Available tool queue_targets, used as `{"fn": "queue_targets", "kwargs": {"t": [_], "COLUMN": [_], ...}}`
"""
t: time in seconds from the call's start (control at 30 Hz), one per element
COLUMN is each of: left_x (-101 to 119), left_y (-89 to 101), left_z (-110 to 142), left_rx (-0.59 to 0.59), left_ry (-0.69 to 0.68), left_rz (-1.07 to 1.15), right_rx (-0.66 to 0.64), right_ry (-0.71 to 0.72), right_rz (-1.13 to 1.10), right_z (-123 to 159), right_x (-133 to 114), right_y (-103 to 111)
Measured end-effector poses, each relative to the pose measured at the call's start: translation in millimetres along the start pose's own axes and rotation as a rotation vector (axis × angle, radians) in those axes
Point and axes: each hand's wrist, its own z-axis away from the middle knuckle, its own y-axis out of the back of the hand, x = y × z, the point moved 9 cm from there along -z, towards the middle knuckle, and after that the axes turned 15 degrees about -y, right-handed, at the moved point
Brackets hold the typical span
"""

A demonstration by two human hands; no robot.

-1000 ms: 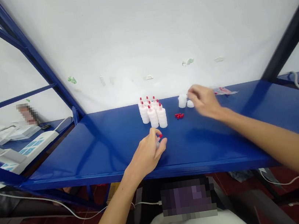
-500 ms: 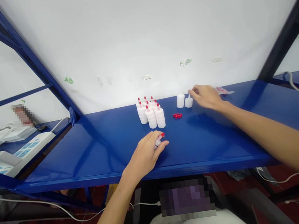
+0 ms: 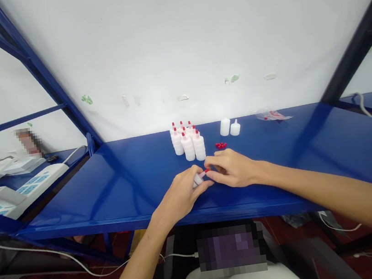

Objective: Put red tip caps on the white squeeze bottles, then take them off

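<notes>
Above the front part of the blue table, my left hand (image 3: 183, 190) is closed around a white squeeze bottle (image 3: 197, 180), which lies tilted with its nozzle toward the right. My right hand (image 3: 233, 168) pinches the small red cap (image 3: 207, 171) at the nozzle's tip between thumb and fingers. Just beyond my hands, several white bottles with red caps (image 3: 189, 146) stand upright in a tight group. A little pile of loose red caps (image 3: 221, 145) lies to their right. Behind the pile are a white bottle without a red cap (image 3: 225, 126) and a shorter white piece with a bare nozzle (image 3: 235, 129).
A clear plastic bag with red bits (image 3: 274, 115) lies near the wall at the back right. Blue frame posts (image 3: 42, 81) rise at the table's sides. On the left are a white power strip (image 3: 30, 191) and pale boxes (image 3: 20, 165).
My right hand has left the short nozzled piece at the back and come forward and left to the red cap on the held bottle. My left hand keeps its hold.
</notes>
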Motion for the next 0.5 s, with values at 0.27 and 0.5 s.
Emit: {"fn": "queue_targets", "kwargs": {"t": [0.27,0.5], "left_x": [4.2,15.7], "left_y": [-2.4,4.7], "left_z": [1.1,1.1], "left_rx": [-0.032,0.004], "left_ry": [-0.065,-0.139], "left_rz": [-0.046,-0.177], "right_rx": [-0.172,-0.086], "right_ry": [0.086,-0.112], "right_rz": [-0.005,-0.124], "right_z": [1.8,-9.0], "right_x": [-8.3,31.9], "right_y": [-15.2,9.9]}}
